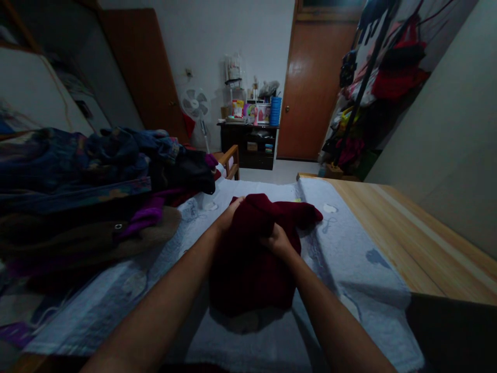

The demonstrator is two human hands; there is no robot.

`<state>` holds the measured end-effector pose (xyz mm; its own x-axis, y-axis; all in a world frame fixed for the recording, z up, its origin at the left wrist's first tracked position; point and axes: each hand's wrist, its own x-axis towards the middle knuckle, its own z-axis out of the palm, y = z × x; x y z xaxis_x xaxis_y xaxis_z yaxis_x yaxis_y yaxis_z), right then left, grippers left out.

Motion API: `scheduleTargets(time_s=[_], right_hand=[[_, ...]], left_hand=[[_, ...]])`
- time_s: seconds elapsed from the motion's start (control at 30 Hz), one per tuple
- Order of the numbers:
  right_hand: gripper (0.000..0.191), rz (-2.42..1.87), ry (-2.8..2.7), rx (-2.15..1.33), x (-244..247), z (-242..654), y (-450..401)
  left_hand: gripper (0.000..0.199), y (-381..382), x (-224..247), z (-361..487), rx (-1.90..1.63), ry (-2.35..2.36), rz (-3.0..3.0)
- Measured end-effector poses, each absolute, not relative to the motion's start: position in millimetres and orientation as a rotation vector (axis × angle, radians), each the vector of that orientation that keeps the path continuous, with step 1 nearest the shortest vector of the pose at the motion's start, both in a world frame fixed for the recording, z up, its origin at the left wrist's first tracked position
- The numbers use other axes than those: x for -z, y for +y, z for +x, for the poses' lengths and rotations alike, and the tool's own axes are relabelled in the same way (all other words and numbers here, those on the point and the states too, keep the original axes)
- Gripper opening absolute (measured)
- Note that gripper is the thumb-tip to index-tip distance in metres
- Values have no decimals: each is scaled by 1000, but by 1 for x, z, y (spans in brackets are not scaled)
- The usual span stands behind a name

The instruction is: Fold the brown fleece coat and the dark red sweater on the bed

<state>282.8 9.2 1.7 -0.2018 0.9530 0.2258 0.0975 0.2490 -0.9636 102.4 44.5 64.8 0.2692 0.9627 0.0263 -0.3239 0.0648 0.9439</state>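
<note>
A dark red garment (252, 274) is bunched up over the pale patterned cloth in the middle of the head view, with one part sticking out to the right. My left hand (233, 210) grips its upper left edge, the fingers partly hidden behind the fabric. On the garment's right side, my right hand (277, 240) is closed on a fold, its fingertips tucked into the fabric. The garment's lower part hangs between my two forearms, over the pale cloth (349, 243).
A tall heap of clothes (77, 171), denim, purple and brown, lies at the left. Bare wooden boards (407, 223) run along the right. Behind stand a wooden chair (233, 158), a white fan (195, 103) and a black cabinet (248, 147). Bags hang at the right.
</note>
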Motion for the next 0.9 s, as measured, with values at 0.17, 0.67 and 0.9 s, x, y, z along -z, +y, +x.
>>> scheduleTargets(time_s=[0.17, 0.67, 0.9], right_hand=[[43, -982, -1386, -1194, 18, 284, 15], [53, -1196, -998, -1246, 13, 293, 17], [58, -1112, -949, -1337, 15, 295, 12]], left_hand=[[46, 14, -55, 78, -1205, 1062, 1192], [99, -118, 18, 51, -752, 1528, 1528], [91, -117, 23, 71, -668, 1646, 1851]])
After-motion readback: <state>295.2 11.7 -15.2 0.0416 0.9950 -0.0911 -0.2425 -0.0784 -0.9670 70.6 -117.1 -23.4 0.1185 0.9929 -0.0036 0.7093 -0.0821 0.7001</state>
